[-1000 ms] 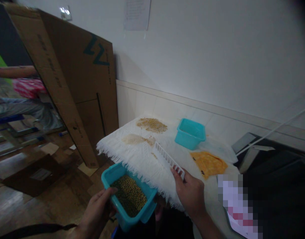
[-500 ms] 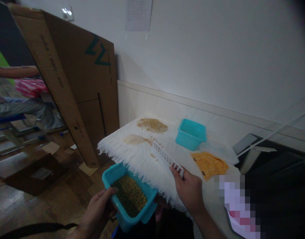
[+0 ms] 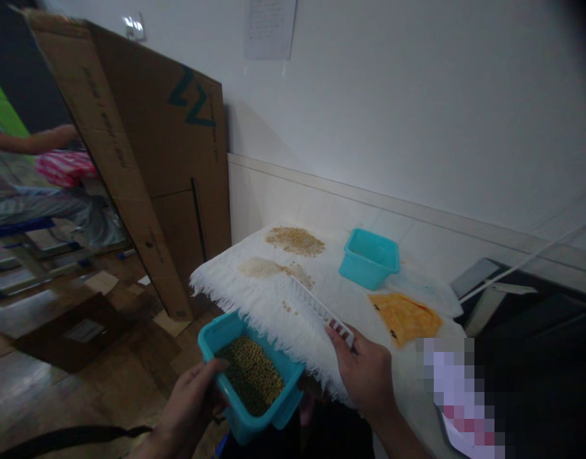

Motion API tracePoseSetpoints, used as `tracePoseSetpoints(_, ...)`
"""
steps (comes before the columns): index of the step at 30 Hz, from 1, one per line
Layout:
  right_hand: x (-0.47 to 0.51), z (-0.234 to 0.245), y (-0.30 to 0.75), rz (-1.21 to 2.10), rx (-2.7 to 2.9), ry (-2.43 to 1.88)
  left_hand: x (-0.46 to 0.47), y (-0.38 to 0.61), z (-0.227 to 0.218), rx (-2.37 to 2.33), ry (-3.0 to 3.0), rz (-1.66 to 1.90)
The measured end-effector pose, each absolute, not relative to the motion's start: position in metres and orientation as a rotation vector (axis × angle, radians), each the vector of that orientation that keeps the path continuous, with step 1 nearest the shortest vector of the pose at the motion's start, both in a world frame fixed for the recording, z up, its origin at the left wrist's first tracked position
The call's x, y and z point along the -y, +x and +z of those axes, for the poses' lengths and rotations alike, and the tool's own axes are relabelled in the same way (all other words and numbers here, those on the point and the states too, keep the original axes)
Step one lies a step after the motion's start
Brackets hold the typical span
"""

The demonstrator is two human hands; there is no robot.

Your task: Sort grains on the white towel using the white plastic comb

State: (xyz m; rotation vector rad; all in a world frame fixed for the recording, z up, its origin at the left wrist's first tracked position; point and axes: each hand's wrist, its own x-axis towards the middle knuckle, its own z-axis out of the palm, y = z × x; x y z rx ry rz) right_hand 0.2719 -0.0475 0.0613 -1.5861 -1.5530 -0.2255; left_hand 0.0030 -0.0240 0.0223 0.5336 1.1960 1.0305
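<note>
My left hand [image 3: 197, 395] grips the near left rim of a teal plastic basin [image 3: 290, 376], held just below the table's front edge. Inside it lie yellow soybeans [image 3: 257, 364] and smaller green beans [image 3: 240, 389]. My right hand [image 3: 366, 366] is closed around the near end of a white slotted plastic strip [image 3: 316, 307], whose long edge rests on or just above the white fringed cloth [image 3: 240, 296]. A few loose soybeans [image 3: 289, 308] lie left of the strip. Farther back are a pale grainy heap [image 3: 259, 268] and a soybean pile [image 3: 297, 241].
A second teal basin [image 3: 369, 260] stands at the back of the table, with an orange cloth [image 3: 407, 317] in front of it. On the left rises a tall cardboard box [image 3: 163, 159]. Beyond it another person's arm [image 3: 34, 140] shows. A pixelated object [image 3: 458, 389] lies at right.
The strip's far end has shifted slightly left and nearer to me, and the few loose beans beside it lie a little nearer the front edge. The held basin stays below the edge.
</note>
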Motion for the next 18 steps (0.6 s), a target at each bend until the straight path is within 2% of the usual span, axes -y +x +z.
tracePoseSetpoints(4,0.058,0.059,0.273,-0.341,1.584,-1.578,0.023,0.002,0.02,-1.204,0.541,1.029)
tracePoseSetpoints(13,0.073,0.059,0.261,-0.324,1.616,-1.563,0.025,0.003,0.023,-1.225,0.508,1.041)
tracePoseSetpoints(18,0.068,0.062,0.254,-0.386,1.697,-1.412,0.025,0.003,0.024,-1.24,0.491,1.036)
